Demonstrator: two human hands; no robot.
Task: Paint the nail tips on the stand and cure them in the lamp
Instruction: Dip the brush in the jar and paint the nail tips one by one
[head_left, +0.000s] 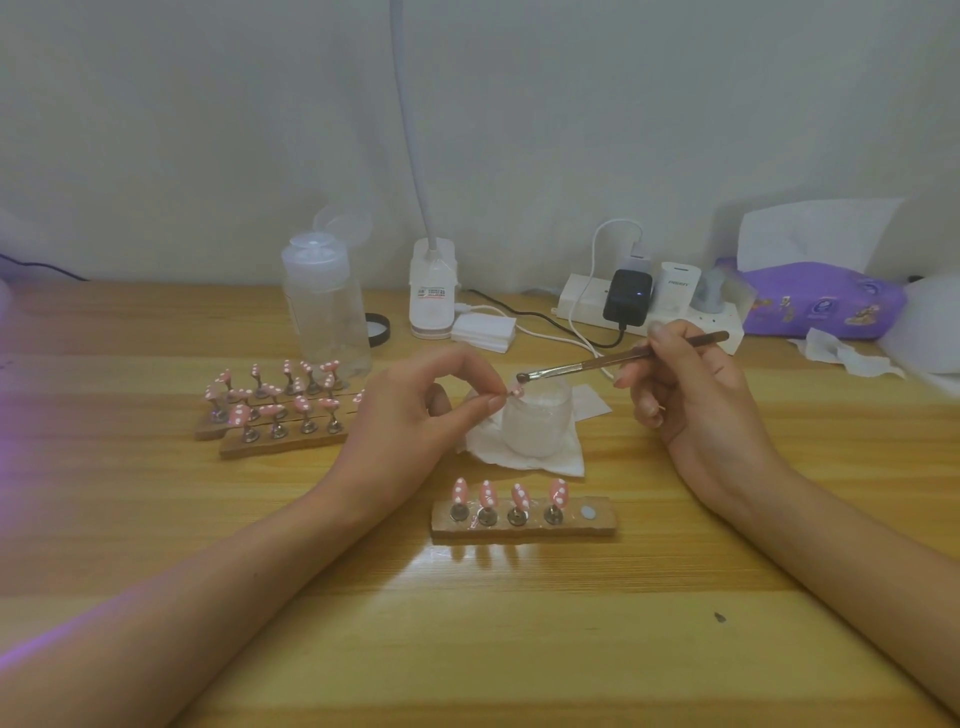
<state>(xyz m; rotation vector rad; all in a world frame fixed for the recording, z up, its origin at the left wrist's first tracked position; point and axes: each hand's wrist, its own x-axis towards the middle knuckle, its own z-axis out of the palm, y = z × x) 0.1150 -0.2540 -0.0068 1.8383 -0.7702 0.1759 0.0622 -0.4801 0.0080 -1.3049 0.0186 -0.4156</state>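
- Centrally, left hand (415, 410) pinches a pink nail tip (514, 391) over a frosted jar (537, 423).
- Right hand (691, 387) grips a slim brush (597, 362), bristles beside that tip.
- Wooden stand (524, 526) on the grained bench (519, 634) bears four glossy dotted tips (488, 492).

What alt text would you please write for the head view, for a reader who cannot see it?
A left hand pinches a pink nail tip by a small jar while the right hand holds a brush to it; a wooden stand nearby holds four dotted tips.
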